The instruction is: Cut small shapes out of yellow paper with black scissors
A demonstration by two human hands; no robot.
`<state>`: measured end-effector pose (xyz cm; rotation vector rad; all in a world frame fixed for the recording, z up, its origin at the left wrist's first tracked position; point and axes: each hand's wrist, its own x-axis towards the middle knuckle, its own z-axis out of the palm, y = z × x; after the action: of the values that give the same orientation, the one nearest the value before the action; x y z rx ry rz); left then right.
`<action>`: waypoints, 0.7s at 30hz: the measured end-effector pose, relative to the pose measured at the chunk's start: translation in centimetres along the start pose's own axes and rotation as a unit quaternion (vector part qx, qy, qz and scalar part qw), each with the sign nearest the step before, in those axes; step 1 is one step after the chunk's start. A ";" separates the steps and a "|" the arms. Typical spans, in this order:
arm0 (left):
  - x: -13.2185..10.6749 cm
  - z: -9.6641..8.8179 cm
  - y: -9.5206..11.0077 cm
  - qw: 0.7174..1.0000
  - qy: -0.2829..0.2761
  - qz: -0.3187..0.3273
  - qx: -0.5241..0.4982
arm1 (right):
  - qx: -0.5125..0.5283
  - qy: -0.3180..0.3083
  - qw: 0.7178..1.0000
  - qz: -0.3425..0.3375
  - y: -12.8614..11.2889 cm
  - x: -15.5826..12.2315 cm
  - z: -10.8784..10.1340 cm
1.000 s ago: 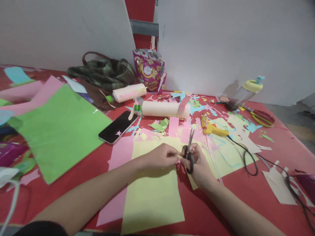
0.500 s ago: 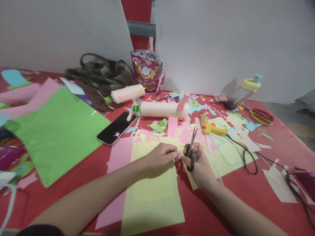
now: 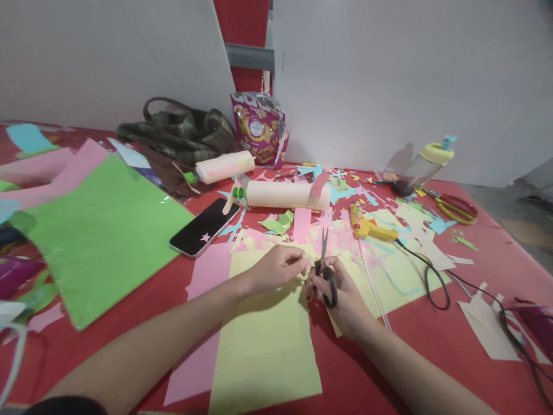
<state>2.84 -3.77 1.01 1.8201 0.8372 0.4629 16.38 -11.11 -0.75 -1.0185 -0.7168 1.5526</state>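
Observation:
My right hand (image 3: 341, 294) is closed around the black handles of a pair of scissors (image 3: 324, 253), whose blades point away from me. Just left of it, my left hand (image 3: 279, 268) pinches a small pink scrap of paper (image 3: 307, 264) between thumb and fingertips. The scrap is mostly hidden by the fingers, so its shape is unclear. Both hands are over yellow paper (image 3: 268, 357), which overlaps a pink sheet (image 3: 194, 351). A phone (image 3: 203, 227) with a pink paper star (image 3: 204, 237) on its screen lies beyond my left forearm.
Green paper (image 3: 108, 230) covers the left side. Behind the hands lie a paper-wrapped bottle (image 3: 280, 195) and many scraps. A yellow glue gun (image 3: 374, 229) with a black cord sits right, near a clear bottle (image 3: 421, 170) and red-and-yellow-handled scissors (image 3: 455, 207). A snack bag (image 3: 259, 129) stands at the back.
My hands have drawn slightly apart. The scissors have swung more upright and shifted left as my right hand's grip turned. The left hand keeps its pinch on the pink scrap.

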 end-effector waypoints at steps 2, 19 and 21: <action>0.2 -0.5 0.1 1.000 0.014 0.000 -0.007 | 0.017 -0.044 0.999 0.020 0.0 -0.2 0.1; 0.1 -2.2 0.8 0.999 0.036 -0.015 0.026 | 0.007 -0.198 0.980 0.035 0.1 -0.6 -0.3; 0.0 -2.2 0.8 0.999 0.023 -0.006 0.046 | 0.003 -0.199 0.979 0.034 0.0 -0.7 -0.3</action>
<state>1.69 -2.52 2.63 1.8941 0.9129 0.4675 16.64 -11.79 -0.73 -0.7381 -0.9580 1.8415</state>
